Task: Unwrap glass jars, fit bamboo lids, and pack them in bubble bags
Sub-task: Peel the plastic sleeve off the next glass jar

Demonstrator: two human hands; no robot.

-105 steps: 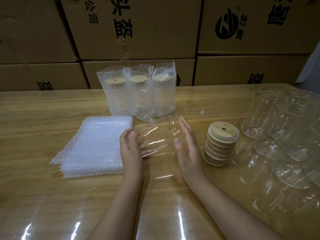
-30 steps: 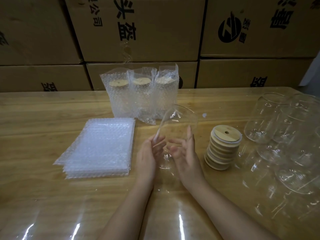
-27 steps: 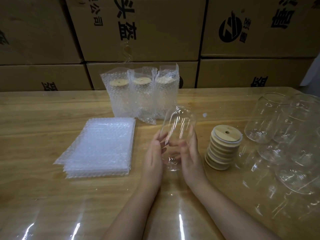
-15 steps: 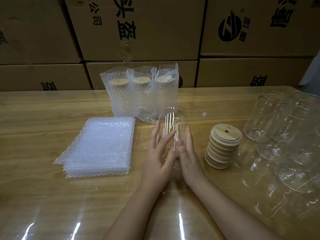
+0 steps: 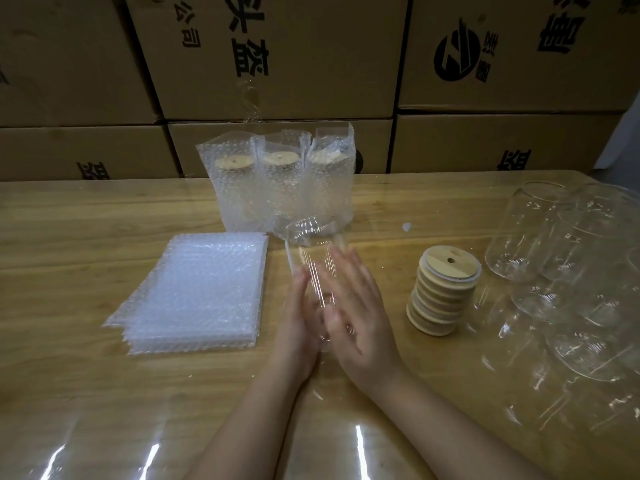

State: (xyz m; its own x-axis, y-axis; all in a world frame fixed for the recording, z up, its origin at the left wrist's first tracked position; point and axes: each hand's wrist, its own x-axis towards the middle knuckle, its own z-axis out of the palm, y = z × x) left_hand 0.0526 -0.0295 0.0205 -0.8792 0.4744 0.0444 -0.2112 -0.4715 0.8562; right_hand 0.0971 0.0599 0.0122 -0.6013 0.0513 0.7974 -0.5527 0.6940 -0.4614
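A clear glass jar [image 5: 313, 251] stands upright in the middle of the table, mouth up. My left hand [image 5: 298, 317] and my right hand [image 5: 356, 306] lie flat against its two sides, fingers straight and blurred by motion. A stack of several bamboo lids [image 5: 441, 292] stands just right of my right hand. A flat pile of bubble bags [image 5: 197, 289] lies to the left. Three lidded jars in bubble bags [image 5: 280, 188] stand behind the jar.
Several bare glass jars in clear film [image 5: 581, 271] lie heaped at the right of the wooden table [image 5: 86, 223]. Stacked cardboard cartons [image 5: 277, 57] form a wall along the table's far edge. A white scrap [image 5: 406, 226] lies near the lids.
The jar, held tilted a second ago, now stands upright between my palms. Both hands have straightened their fingers and moved along its sides.
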